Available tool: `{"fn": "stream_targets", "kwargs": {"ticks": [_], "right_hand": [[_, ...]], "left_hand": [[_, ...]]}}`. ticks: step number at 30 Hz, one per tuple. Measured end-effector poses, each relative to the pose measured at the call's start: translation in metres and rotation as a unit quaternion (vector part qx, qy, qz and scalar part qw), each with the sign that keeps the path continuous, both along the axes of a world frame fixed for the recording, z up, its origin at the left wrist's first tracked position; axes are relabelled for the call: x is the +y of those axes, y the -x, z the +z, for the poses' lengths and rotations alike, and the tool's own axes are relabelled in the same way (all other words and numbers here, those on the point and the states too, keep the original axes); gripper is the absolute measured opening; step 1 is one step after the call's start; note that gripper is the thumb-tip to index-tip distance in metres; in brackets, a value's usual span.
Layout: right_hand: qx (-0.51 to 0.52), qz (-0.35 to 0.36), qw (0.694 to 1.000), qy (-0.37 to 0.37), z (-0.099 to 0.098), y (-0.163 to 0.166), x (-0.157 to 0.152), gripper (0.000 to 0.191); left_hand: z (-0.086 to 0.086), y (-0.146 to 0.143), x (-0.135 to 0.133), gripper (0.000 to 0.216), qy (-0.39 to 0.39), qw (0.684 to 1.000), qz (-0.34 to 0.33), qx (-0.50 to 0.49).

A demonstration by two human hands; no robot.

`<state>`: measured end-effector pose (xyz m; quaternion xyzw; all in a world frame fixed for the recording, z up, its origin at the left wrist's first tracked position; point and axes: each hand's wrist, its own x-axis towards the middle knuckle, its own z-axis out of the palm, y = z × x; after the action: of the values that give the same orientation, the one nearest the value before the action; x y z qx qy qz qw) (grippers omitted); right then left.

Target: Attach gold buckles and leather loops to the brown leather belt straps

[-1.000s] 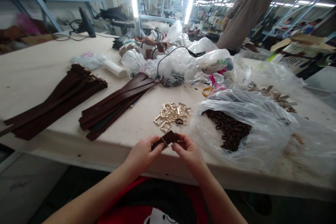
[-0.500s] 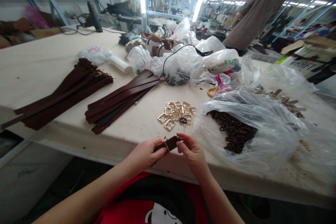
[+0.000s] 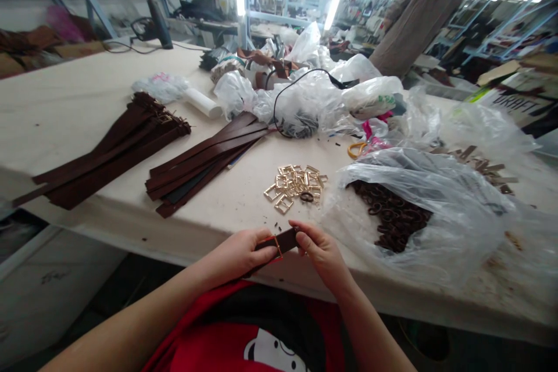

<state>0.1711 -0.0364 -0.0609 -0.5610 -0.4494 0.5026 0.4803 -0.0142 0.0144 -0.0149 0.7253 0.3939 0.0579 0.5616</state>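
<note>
My left hand (image 3: 246, 253) clamped on a brown strap (image 3: 287, 240), right hand (image 3: 323, 251) pinching its end, loose buckles (image 3: 285, 202) at twelve o'clock

On the table (image 3: 244, 195) before me, buckles (image 3: 299, 182) lie between straps (image 3: 204, 157) on my left and a bag (image 3: 462, 209) of loops (image 3: 399, 218) on my right; plastic wrappings (image 3: 238, 96) sit behind.

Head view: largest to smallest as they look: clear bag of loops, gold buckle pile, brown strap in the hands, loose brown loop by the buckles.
1. Clear bag of loops
2. Gold buckle pile
3. Brown strap, visible part only; hands cover some
4. Loose brown loop
</note>
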Motion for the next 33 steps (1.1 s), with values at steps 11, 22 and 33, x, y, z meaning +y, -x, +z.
{"fn": "stream_targets", "kwargs": {"ticks": [11, 22, 33], "right_hand": [[0.050, 0.000, 0.999, 0.014, -0.007, 0.003, 0.001, 0.034], [0.166, -0.073, 0.983, 0.020, -0.011, 0.022, 0.008, 0.031], [0.335, -0.122, 0.933, 0.047, -0.023, 0.053, 0.001, 0.031]], "left_hand": [[-0.002, -0.001, -0.002, 0.030, -0.009, 1.000, 0.008, 0.012], [-0.004, -0.009, -0.001, 0.026, -0.009, 0.998, 0.053, -0.020], [-0.021, -0.013, -0.003, 0.026, -0.065, 0.992, 0.085, -0.063]]}}
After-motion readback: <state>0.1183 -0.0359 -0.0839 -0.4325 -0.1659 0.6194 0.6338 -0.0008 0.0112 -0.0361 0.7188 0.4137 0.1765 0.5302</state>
